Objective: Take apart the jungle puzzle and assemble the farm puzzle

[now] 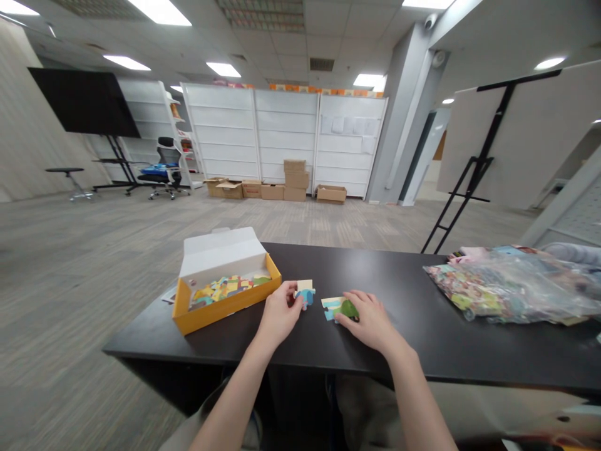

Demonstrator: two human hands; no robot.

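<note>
Between thumb and fingers, my left hand (282, 308) pinches a cream and blue jigsaw puzzle piece (307, 292), right of the yellow box. A short gap away, my right hand (369, 318) grips a second bit of puzzle (332, 307), cream, light blue and green, at the black table's surface. Its fingers hide the right part, and I cannot tell how many pieces are joined there. The open yellow box (230, 308), its white lid tilted back, holds several loose colourful puzzle pieces (225, 288).
Clear plastic bags (511, 285) with colourful contents lie on the right of the black table (357, 266). Beyond the table stand a black easel-like stand (469, 169), cardboard boxes (295, 180), an office chair (165, 166) and a large screen (84, 103).
</note>
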